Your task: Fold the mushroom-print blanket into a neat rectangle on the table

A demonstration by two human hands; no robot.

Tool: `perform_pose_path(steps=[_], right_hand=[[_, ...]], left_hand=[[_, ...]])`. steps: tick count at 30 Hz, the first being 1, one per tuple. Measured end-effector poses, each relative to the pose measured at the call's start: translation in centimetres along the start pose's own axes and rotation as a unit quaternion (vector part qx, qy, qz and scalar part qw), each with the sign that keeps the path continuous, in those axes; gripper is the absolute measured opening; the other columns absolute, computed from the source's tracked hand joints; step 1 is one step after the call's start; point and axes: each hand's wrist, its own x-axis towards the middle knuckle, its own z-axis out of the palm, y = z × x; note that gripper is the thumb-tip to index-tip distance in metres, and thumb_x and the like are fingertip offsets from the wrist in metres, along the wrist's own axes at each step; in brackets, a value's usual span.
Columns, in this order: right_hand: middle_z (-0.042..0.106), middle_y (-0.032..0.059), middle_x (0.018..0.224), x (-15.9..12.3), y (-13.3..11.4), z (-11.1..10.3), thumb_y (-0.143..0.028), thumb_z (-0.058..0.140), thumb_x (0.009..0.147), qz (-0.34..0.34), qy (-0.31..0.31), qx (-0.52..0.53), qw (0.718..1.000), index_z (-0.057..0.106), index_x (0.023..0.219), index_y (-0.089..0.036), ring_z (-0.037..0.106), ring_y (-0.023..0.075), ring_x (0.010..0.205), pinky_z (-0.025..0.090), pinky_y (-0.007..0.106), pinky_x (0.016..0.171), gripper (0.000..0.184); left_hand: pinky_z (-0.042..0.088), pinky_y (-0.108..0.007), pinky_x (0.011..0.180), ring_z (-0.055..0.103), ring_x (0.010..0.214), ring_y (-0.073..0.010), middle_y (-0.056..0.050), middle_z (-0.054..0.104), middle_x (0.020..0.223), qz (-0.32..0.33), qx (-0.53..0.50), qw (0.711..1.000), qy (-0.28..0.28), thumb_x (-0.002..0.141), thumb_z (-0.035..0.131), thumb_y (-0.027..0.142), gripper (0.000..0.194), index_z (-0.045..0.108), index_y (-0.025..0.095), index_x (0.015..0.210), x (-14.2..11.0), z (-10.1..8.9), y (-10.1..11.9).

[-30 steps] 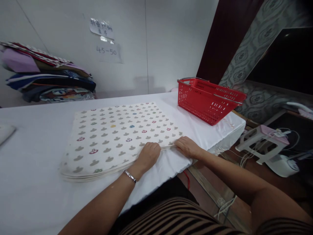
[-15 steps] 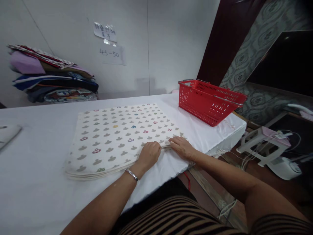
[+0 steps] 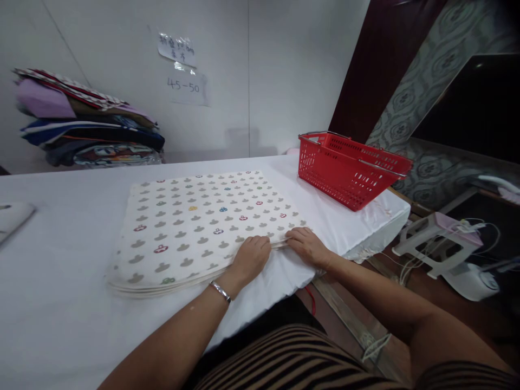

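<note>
A folded white cloth (image 3: 195, 222) lies flat in several layers, printed with grey shapes and a few coloured ones. Along its near edge, my left hand (image 3: 252, 257) has its fingers curled over the layers, gripping them. My right hand (image 3: 306, 245) grips the same edge close to the near right corner, fingers bent over the top. Both thumbs are hidden from view. A narrow stretch of the cloth's edge shows between the hands.
The cloth lies on a white-covered table (image 3: 73, 271). A red plastic basket (image 3: 345, 170) stands at the back right. Folded fabrics (image 3: 93, 122) are piled at the back left. Part of another white cloth (image 3: 14, 219) shows at the left edge. A stool (image 3: 441, 238) stands on the floor.
My right hand has shifted slightly to the right along the cloth's near edge. My left hand keeps nearly the same place, and the cloth lies as before.
</note>
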Motion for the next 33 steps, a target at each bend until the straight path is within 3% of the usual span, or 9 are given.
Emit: perform_pose_path(steps=[6,15,18,21,23,27,33], right_hand=[[0.061,0.0075,0.095,-0.3,0.0,0.6,-0.018,0.042,0.094,0.009,-0.004,-0.009,1.000,0.061,0.087,-0.017,0.047,0.0192,0.085,0.034,0.032,0.072,0.021],[0.062,0.0064,0.088,-0.3,0.2,1.3,-0.018,0.043,0.093,-0.011,-0.015,-0.007,1.000,0.061,0.088,-0.017,0.048,0.0178,0.080,0.035,0.031,0.072,0.019],[0.061,0.0057,0.085,-0.2,0.2,1.4,-0.018,0.044,0.093,-0.007,-0.021,-0.009,1.000,0.060,0.086,-0.017,0.048,0.0177,0.079,0.035,0.030,0.072,0.017],[0.060,0.0052,0.083,-0.2,0.3,1.4,-0.017,0.044,0.093,-0.007,-0.029,-0.011,1.000,0.059,0.084,-0.017,0.048,0.0175,0.078,0.034,0.030,0.071,0.018],[0.060,0.0049,0.080,-0.1,0.4,1.4,-0.017,0.043,0.093,-0.011,-0.031,-0.011,0.999,0.059,0.083,-0.017,0.048,0.0172,0.077,0.034,0.030,0.069,0.019],[0.060,0.0048,0.081,0.1,0.6,1.4,-0.017,0.043,0.093,0.000,-0.034,-0.001,0.999,0.059,0.089,-0.016,0.048,0.0176,0.078,0.034,0.030,0.070,0.016],[0.061,0.0055,0.087,-0.2,0.9,1.4,-0.020,0.041,0.094,0.021,-0.052,0.005,0.998,0.056,0.106,-0.017,0.051,0.0180,0.081,0.036,0.030,0.072,0.020]], left_hand=[[0.039,-0.034,0.070,0.052,0.084,-0.0193,-0.007,0.061,0.096,0.019,0.021,1.000,-0.002,0.087,0.043,0.010,0.016,0.056,0.015,0.079,-0.2,0.0,0.1],[0.038,-0.033,0.069,0.051,0.076,-0.0182,-0.004,0.059,0.082,0.013,0.025,1.000,-0.013,0.088,0.042,0.012,0.017,0.054,0.016,0.078,-0.3,-0.4,0.2],[0.039,-0.034,0.069,0.052,0.078,-0.0194,-0.004,0.059,0.083,0.003,0.009,0.999,-0.034,0.088,0.047,0.018,0.008,0.054,0.017,0.088,0.0,-0.9,0.4],[0.039,-0.034,0.070,0.052,0.082,-0.0204,-0.003,0.060,0.086,-0.012,-0.001,0.998,-0.055,0.086,0.051,0.020,0.017,0.052,0.017,0.103,0.7,-1.2,0.7],[0.039,-0.034,0.070,0.053,0.082,-0.0203,-0.003,0.060,0.086,-0.021,0.003,0.997,-0.072,0.087,0.049,0.018,0.015,0.053,0.016,0.101,1.4,-1.2,0.9],[0.039,-0.034,0.070,0.053,0.081,-0.0198,-0.004,0.059,0.084,-0.026,0.004,0.996,-0.083,0.088,0.046,0.016,0.010,0.055,0.017,0.086,2.4,-0.1,1.2],[0.039,-0.034,0.071,0.051,0.082,-0.0197,-0.005,0.057,0.084,-0.037,-0.017,0.997,-0.062,0.088,0.045,0.014,0.012,0.056,0.016,0.084,2.1,2.3,1.0]])
